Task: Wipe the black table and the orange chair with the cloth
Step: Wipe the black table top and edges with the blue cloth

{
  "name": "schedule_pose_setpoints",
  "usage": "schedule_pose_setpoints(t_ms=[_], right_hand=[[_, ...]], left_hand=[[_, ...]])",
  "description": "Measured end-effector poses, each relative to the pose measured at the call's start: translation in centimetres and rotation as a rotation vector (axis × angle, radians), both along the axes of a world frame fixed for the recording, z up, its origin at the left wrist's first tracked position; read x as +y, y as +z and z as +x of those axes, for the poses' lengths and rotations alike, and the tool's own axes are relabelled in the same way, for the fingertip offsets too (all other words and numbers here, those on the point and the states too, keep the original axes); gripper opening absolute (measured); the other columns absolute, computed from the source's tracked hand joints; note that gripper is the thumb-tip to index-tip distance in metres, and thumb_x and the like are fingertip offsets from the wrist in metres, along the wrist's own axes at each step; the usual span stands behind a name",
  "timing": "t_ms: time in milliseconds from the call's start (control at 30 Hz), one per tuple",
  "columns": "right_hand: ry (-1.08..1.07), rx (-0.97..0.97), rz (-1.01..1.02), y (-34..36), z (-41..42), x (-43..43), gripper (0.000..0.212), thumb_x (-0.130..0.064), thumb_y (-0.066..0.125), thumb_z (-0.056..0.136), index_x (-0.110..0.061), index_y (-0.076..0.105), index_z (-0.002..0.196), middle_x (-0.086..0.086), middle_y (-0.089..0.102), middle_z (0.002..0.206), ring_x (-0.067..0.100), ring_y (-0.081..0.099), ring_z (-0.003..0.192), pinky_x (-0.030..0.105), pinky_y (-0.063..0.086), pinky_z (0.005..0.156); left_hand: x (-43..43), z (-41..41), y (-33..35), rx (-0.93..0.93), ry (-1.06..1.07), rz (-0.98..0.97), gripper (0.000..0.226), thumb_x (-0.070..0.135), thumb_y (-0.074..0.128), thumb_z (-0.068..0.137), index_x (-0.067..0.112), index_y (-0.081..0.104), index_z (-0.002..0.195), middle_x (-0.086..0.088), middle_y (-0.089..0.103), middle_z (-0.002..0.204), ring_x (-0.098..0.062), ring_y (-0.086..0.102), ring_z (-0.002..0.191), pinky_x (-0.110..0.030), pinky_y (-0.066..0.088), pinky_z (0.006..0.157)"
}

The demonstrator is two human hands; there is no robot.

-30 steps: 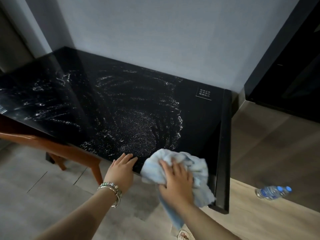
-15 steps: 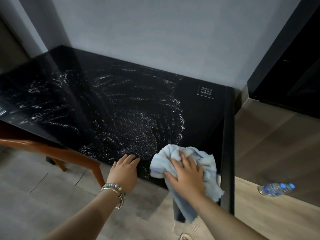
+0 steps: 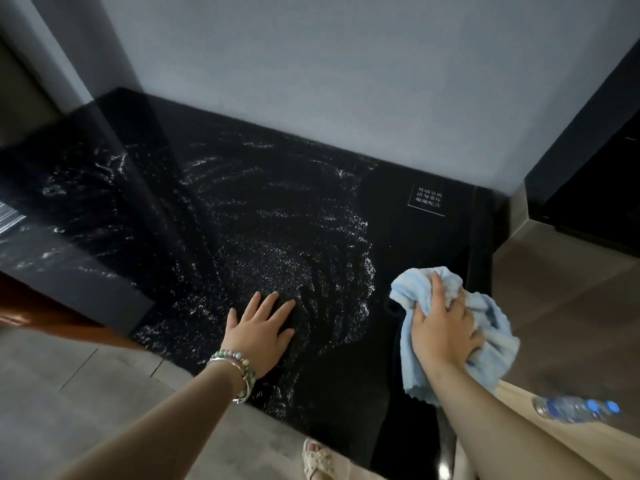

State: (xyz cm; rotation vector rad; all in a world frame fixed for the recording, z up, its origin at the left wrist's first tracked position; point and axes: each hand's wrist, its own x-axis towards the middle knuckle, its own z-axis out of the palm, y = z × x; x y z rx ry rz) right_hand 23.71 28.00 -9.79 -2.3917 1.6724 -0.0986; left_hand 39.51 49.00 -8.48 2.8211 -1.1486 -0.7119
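Head view: left hand (image 3: 259, 327) has slid onto the table (image 3: 433, 244), flat, holding nothing; right hand (image 3: 443, 327) grips the cloth (image 3: 491, 327), moved up along the table's right edge, so wiping goes on; chair (image 3: 20, 317) seemingly still to do

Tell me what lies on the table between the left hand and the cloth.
In the head view, only bare black table, streaked with white speckled smears, lies between the left hand and the cloth.

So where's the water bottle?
The water bottle lies on its side on the wooden floor at the head view's lower right, past the right end of the black table.
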Motion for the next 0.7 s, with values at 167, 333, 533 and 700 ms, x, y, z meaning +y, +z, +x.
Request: schedule_pose_setpoints(t_ms=[167,333,533,700], right_hand=[[0.013,0.001,-0.023,0.3,3.1,-5.1,0.062,-0.032,0.040,0.097,-0.051,0.004,0.143,0.007,0.000,0.157,0.036,0.019,0.138,0.058,0.025,0.104],[0.112,0.116,-0.065,1.0,7.2,-9.8,0.052,-0.029,0.041,0.095,-0.052,0.022,0.138,-0.001,-0.006,0.158,0.032,0.018,0.137,0.053,0.030,0.103],[0.444,-0.010,-0.042,0.0,9.5,-5.0,0.055,-0.052,0.023,0.081,-0.047,0.044,0.131,-0.003,0.027,0.153,0.034,0.031,0.132,0.052,0.035,0.095],[0.556,-0.124,-0.165,-1.5,9.4,-9.1,0.039,-0.036,0.039,0.078,-0.034,0.061,0.111,0.006,0.053,0.131,0.038,0.051,0.109,0.048,0.048,0.073]], left_hand=[[-2.2,3.3,-0.1,-0.001,0.089,0.036,0.060,0.056,0.024,0.095,0.044,-0.004,0.146,0.011,-0.010,0.157,-0.021,-0.013,0.145,-0.059,0.003,0.114],[-4.1,5.8,-0.4,0.023,0.099,0.100,0.067,0.065,0.027,0.090,0.048,-0.007,0.145,0.012,-0.016,0.156,-0.024,-0.020,0.143,-0.066,0.000,0.110],[-6.9,8.2,-0.4,0.070,0.169,0.100,0.091,0.078,0.045,0.073,0.052,-0.007,0.143,0.016,-0.018,0.154,-0.024,-0.022,0.142,-0.074,0.003,0.102],[-9.0,10.3,-0.1,0.110,0.222,0.087,0.101,0.079,0.053,0.067,0.051,-0.007,0.143,0.013,-0.021,0.155,-0.028,-0.024,0.141,-0.075,0.002,0.102]])
